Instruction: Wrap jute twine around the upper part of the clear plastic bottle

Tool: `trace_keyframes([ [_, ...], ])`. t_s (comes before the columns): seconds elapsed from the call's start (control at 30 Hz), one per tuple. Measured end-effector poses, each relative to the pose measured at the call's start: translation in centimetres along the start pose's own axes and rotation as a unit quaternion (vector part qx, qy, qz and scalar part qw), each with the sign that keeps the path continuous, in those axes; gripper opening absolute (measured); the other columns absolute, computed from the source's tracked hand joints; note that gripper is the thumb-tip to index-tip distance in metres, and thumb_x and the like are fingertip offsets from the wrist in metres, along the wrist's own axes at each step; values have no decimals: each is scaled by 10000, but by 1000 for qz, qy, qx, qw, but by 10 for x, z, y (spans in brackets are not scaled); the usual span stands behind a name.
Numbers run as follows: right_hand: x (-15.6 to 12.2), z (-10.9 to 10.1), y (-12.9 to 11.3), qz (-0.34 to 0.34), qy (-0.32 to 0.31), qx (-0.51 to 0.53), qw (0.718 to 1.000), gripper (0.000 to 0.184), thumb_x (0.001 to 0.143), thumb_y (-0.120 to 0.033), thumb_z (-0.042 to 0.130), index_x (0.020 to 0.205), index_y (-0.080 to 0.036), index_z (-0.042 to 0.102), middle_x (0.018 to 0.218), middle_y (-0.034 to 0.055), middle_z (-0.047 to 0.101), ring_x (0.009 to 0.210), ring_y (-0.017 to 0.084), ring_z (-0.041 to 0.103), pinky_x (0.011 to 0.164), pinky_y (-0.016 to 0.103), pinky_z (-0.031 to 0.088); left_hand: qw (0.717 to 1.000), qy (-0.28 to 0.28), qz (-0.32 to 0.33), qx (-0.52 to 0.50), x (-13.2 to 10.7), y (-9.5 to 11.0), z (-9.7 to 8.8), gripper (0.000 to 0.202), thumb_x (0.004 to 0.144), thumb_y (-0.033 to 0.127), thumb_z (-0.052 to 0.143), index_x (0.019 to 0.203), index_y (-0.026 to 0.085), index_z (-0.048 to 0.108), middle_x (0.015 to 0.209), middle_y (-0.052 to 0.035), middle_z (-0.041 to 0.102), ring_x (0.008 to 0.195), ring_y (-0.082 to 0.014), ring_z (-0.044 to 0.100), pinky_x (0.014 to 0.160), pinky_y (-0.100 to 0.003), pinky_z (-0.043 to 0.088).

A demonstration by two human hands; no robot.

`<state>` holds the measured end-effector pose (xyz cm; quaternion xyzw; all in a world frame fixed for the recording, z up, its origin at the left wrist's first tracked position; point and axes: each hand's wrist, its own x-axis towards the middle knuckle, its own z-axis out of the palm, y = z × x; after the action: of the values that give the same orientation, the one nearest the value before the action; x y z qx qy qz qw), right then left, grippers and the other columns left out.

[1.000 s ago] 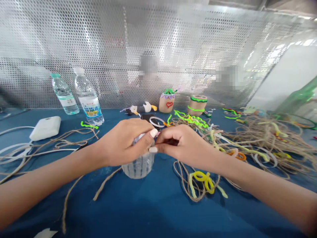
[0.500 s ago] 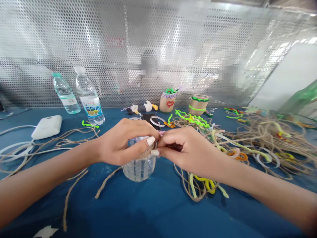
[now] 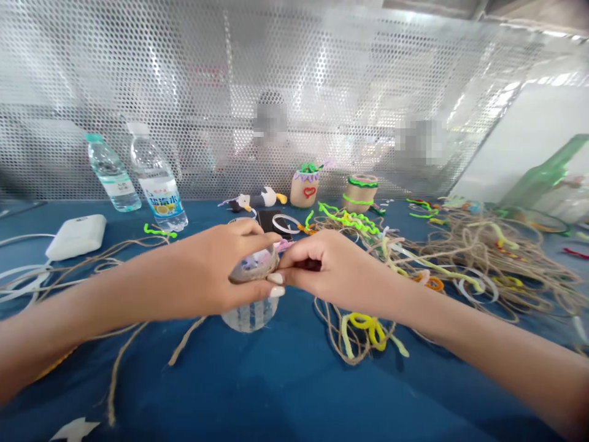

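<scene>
A clear ribbed plastic cup [image 3: 250,317] stands on the blue table in front of me, with jute twine [image 3: 263,270] wound around its upper part. My left hand [image 3: 225,264] curves over the cup, thumb on the near side and fingers across the rim, gripping it. At the cup's right edge my right hand [image 3: 317,264] is closed in a pinch against the twine, its thumb touching the left thumb. Pink and purple fuzzy pieces [image 3: 283,245] show at the rim between the hands. The exact spot under my fingertips is hidden.
Two water bottles [image 3: 159,184] and a white power bank [image 3: 76,237] stand at the left. Two twine-wrapped jars [image 3: 304,191] are at the back. Tangled twine [image 3: 515,252] and pipe cleaners [image 3: 368,328] spread across the right, near a green glass bottle [image 3: 543,178].
The view has shifted slightly to the right. My left hand has rolled over the rim and its thumb has dropped lower; the cup's opening shows more. The right hand still pinches at the edge.
</scene>
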<state>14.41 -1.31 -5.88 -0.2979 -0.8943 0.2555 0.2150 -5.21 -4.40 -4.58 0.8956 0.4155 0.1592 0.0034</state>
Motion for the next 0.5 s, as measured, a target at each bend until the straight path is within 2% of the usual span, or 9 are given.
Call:
trace_keyframes([
  [0.17, -5, -4, -5, -7, -31, -18, 999, 219, 790, -171, 536, 593, -124, 619, 492, -41, 427, 453, 54, 304, 455, 230, 219, 993, -85, 57, -62, 3, -10, -20, 489, 803, 304, 657, 1261, 237, 498, 1248, -42, 551, 1092, -183, 549, 930, -278, 434],
  [0.3, -8, -6, -10, -9, -33, -14, 999, 246, 798, -161, 529, 560, -128, 583, 494, -40, 416, 453, 53, 315, 451, 231, 213, 981, -137, 84, -109, 5, -8, -28, 455, 778, 176, 667, 1204, 226, 515, 1234, -14, 554, 1085, -137, 536, 935, -228, 425],
  [0.37, -8, -6, -11, -1, -31, -9, 999, 264, 796, -158, 530, 535, -131, 557, 477, -47, 378, 445, 51, 296, 446, 231, 204, 982, -139, 75, -103, 5, -8, -28, 501, 762, 152, 661, 1228, 224, 492, 1255, -21, 549, 1094, -150, 539, 940, -245, 434],
  [0.43, -7, -6, -11, 7, -29, -4, 1000, 267, 788, -156, 536, 523, -133, 545, 464, -52, 350, 439, 50, 274, 441, 231, 195, 987, -126, 65, -70, 2, -8, -26, 614, 762, 168, 641, 1325, 218, 401, 1335, -51, 502, 1164, -186, 515, 978, -292, 423],
  [0.5, -7, -6, -11, 15, -29, 0, 999, 254, 782, -154, 537, 529, -133, 555, 458, -54, 345, 435, 50, 261, 435, 231, 190, 991, -117, 67, -19, -2, -9, -23, 684, 780, 263, 633, 1390, 216, 328, 1417, -84, 422, 1264, -246, 440, 999, -350, 413],
])
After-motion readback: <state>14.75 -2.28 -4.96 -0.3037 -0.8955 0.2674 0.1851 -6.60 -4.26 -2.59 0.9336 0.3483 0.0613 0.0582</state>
